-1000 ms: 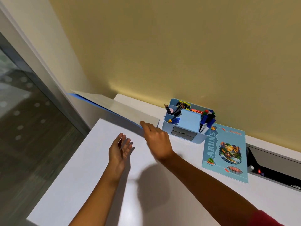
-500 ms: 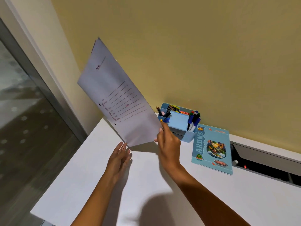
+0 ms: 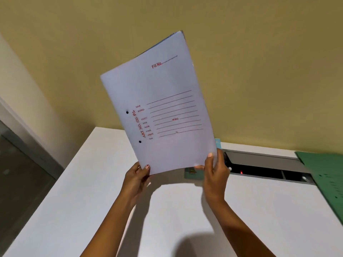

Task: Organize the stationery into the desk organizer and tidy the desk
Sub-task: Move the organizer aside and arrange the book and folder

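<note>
file folder (image 3: 161, 108) upright, above both hands | left hand (image 3: 136, 176) pinches its lower-left corner, right hand (image 3: 216, 170) its lower-right | probably light, thin, bendy card: grip both bottom corners | contents hidden
</note>
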Demonstrator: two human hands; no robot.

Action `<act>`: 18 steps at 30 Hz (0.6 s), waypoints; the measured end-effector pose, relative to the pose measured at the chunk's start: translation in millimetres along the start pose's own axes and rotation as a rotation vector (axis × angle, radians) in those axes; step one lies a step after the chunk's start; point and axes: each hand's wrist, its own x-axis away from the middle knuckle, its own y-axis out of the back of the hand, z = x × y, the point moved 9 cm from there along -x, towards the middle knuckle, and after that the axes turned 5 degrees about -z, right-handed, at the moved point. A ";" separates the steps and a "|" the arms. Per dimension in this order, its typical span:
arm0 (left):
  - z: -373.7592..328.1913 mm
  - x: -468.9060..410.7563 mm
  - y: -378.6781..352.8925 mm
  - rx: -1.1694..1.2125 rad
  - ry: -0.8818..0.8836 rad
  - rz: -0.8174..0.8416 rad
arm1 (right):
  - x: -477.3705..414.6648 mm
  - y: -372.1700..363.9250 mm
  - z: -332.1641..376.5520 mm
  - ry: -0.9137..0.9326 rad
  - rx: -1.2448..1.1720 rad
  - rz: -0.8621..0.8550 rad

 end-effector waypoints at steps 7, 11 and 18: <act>34.6 20.2 -116.4 -0.148 -0.015 0.111 | -40.9 118.4 -53.0 -0.119 0.076 -0.162; 58.3 33.5 -179.1 -0.258 -0.021 0.164 | -60.8 190.0 -76.3 -0.198 0.047 -0.265; 108.0 59.5 -292.2 -0.308 0.019 0.237 | -86.9 308.3 -124.8 -0.341 -0.080 -0.483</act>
